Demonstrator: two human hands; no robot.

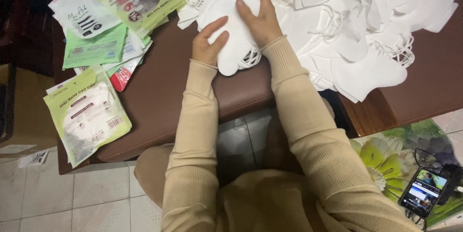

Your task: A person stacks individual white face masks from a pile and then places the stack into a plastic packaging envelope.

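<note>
A small stack of white face masks (231, 29), soft, light and best held by its folded edges, lies at upper centre on the brown bench (159, 92), pressed between my left hand (210, 44) and right hand (260, 15), neither grip clenched, mask packets (87, 111) at left.

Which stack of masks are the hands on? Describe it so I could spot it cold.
On the brown padded bench, at the near-left edge of the big heap of white masks, lies a small neat stack of masks. Unlike the scattered ones, it sits squared up under both hands, left hand and right hand.
</note>
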